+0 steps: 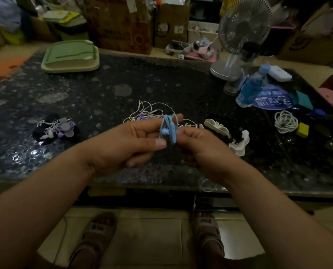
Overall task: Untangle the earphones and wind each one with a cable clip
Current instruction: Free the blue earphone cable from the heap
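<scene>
Both hands hold a coiled blue earphone [168, 128] with a blue cable clip above the dark table [103, 90]. My left hand [136, 140] grips the coil between thumb and fingers. My right hand [198, 144] pinches the clip side of the bundle from the right. Behind the hands lies a tangle of white and purple earphones [148, 113]. A pile of wound earphones with purple and black clips [56, 129] sits at the left. White clips [227, 134] lie to the right, with a black cable among them.
A coiled white cable [286, 121] and a yellow block [302, 130] lie at the right. A blue bottle [253, 88], a desk fan [241, 35] and a white box [278, 73] stand at the back right. A green tray [70, 55] sits at the back left.
</scene>
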Available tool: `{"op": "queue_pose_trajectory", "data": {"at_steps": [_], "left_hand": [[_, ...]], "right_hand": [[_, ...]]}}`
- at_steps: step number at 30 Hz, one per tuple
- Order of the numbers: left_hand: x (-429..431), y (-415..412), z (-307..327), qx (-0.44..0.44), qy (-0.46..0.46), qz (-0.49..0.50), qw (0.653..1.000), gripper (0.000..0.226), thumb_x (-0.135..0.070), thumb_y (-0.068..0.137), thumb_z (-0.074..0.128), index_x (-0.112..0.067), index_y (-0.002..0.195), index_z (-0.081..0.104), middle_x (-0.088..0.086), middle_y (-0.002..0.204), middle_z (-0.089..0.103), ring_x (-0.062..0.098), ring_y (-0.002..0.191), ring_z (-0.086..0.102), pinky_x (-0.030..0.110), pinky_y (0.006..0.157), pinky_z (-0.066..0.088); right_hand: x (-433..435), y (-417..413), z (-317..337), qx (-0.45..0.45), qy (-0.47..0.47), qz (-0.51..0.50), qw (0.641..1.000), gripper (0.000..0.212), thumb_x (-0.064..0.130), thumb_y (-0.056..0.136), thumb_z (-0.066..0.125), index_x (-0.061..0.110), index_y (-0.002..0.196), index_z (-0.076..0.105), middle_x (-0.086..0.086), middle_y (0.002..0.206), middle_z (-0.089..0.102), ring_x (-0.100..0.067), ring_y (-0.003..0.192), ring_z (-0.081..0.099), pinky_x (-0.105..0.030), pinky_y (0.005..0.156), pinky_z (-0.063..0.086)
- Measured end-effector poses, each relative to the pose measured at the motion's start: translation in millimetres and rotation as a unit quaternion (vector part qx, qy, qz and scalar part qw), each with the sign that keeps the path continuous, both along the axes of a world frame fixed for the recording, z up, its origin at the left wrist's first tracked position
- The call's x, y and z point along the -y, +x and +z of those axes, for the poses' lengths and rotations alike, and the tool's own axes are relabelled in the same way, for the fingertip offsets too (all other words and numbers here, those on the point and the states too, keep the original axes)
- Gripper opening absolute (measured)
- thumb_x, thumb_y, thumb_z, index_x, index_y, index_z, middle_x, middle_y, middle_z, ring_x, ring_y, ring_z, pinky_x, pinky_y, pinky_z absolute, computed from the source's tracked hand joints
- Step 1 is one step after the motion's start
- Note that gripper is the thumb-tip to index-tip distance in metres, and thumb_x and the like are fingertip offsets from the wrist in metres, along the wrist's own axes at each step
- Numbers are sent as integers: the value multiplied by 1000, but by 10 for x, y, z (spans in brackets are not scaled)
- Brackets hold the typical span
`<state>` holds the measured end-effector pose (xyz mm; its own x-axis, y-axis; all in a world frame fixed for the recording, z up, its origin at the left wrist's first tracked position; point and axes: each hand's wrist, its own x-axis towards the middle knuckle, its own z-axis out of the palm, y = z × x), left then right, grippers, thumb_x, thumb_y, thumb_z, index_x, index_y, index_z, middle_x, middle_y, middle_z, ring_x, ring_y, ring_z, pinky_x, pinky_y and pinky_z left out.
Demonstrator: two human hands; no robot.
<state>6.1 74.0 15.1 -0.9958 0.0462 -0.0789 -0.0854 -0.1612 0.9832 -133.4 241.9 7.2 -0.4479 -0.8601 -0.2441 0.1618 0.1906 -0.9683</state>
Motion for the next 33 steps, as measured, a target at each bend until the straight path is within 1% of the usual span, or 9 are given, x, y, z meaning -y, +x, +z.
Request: {"op": "queue_pose_trajectory", "data": {"at_steps": [7,10,13,15,19,21,23,28,33], "left_hand": [[150,-58,-120,29,-209,176,961,49,-3,106,52,-30,147,54,-8,129,73,5,49,48,14,51,43],[190,-14,-179,35,-338,130,931,38,-11,104,61,-35,133,65,-16,122,75,2,105,71,31,99,57],[146,-2,-176,50,-447,67,891,38,-11,102,63,-41,126,65,-29,105,73,-12,96,65,16,87,51],[91,7,-160,65,-494,15,867,39,-16,102,64,-47,126,62,-24,110,71,-7,101,64,29,97,52],[-109,16,-42,82,-332,-92,935,46,-7,105,58,-32,144,58,-12,131,71,8,110,71,30,99,55],[-201,31,47,82,-209,-106,969,53,0,105,51,-30,149,50,-2,133,71,8,72,70,21,67,56],[-231,46,90,64,-128,-84,986,53,-3,106,50,-30,150,48,-1,134,71,6,48,42,19,47,32],[-277,0,89,56,-103,16,993,41,-39,105,42,-18,128,69,0,108,80,8,41,29,17,42,24],[-270,-21,31,44,-123,39,991,32,-16,106,51,-24,131,68,4,114,79,8,40,32,16,40,29]], "right_hand": [[27,142,-1,-275,96,40,956,24,38,104,60,28,87,74,7,64,59,-2,55,50,-19,53,40],[10,124,43,-320,77,25,944,20,37,101,65,26,87,74,1,69,65,-11,59,57,-30,61,51],[-20,41,95,-363,65,-14,929,20,37,98,69,24,83,73,1,69,66,-15,62,60,-38,62,52],[-48,-30,156,-362,49,-31,930,22,37,97,71,21,82,73,-3,68,67,-20,61,59,-39,59,48],[-95,-153,177,-263,31,-46,963,22,32,97,71,11,88,74,3,62,65,-6,55,57,-27,57,48],[-111,-205,154,-162,12,-37,986,26,30,97,69,4,93,73,5,63,63,-6,57,58,-23,58,48],[-122,-233,111,-97,5,-19,995,28,37,94,67,11,88,73,-1,70,65,-13,63,60,-27,62,49],[5,-65,-39,-81,22,-6,996,26,22,101,65,26,76,73,-18,77,60,-29,70,44,-29,57,36],[35,-69,16,-67,20,-27,997,30,33,104,60,23,77,70,-3,68,63,-19,61,50,-30,57,41]]}}
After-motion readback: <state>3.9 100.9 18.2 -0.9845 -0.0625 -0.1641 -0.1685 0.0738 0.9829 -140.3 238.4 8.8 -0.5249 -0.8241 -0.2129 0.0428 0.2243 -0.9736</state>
